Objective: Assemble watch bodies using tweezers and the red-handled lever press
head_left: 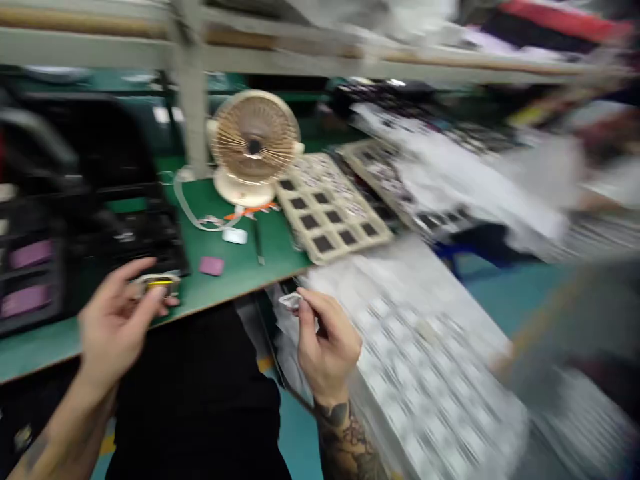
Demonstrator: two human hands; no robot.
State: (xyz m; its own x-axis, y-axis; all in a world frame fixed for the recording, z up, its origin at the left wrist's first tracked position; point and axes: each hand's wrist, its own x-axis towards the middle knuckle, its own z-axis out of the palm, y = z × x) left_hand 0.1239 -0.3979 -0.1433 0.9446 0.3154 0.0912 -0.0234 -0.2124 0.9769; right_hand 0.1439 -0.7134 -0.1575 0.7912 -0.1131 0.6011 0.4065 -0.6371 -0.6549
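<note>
My left hand (117, 313) is closed on a small pale case (170, 283) with a yellow strip and a dark inside, held over the front edge of the green table. What the case is, I cannot make out. Between thumb and forefinger, my right hand (327, 340) pinches a small whitish piece (291, 301), blurred, just off the table edge. On the green top nearby lie a purple block (211, 266), a white rounded case (235, 235) and a thin dark tool (259, 241).
A small fan (255, 143) stands behind. Beige compartment trays (320, 250) hold dark squares and small parts. At right is a large tray of clear pockets (425, 380). On the left, a black fixture (145, 233) adjoins a black tray with purple blocks (30, 253). A shelf beam (300, 50) crosses above.
</note>
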